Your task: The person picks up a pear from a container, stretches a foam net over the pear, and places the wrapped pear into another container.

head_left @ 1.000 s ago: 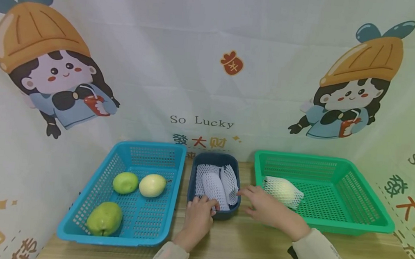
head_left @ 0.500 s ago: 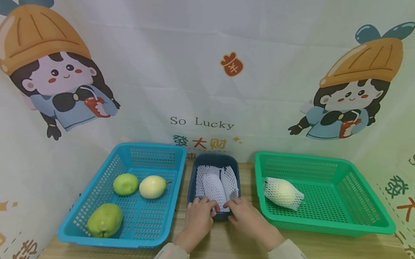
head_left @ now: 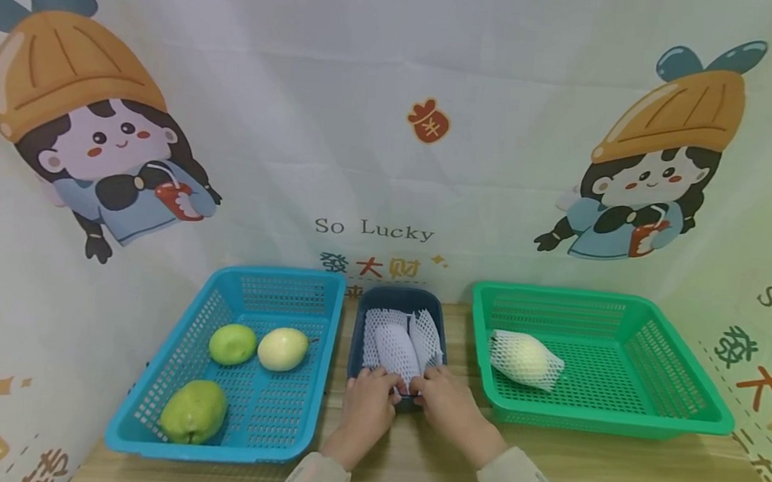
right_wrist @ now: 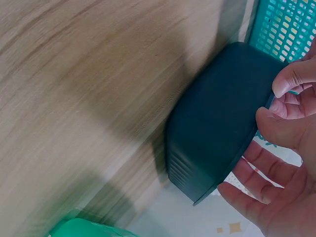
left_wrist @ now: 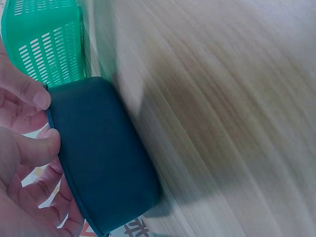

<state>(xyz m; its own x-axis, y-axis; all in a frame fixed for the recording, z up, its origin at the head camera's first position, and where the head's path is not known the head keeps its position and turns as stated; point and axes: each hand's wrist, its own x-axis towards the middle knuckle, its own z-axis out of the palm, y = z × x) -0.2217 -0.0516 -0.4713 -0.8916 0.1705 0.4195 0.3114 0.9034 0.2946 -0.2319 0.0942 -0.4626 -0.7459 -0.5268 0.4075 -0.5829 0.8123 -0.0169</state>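
The left hand (head_left: 369,408) and right hand (head_left: 447,406) are meeting at the near rim of the navy tub (left_wrist: 103,153), fingers bending over it; whether they're pinching anything, the views aren't telling. White foam nets (head_left: 397,345) are overlapping inside, so a hard tug could be dragging a neighbour along or tipping the tub. Flanking it, a blue basket (head_left: 275,407) holding three fruits (head_left: 233,345) and a green basket (head_left: 605,375) holding one netted fruit (head_left: 527,360) are limiting sideways room.

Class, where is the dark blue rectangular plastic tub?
In the head view, the tub is below centre, between the bright blue plastic basket at left and green plastic basket at right.
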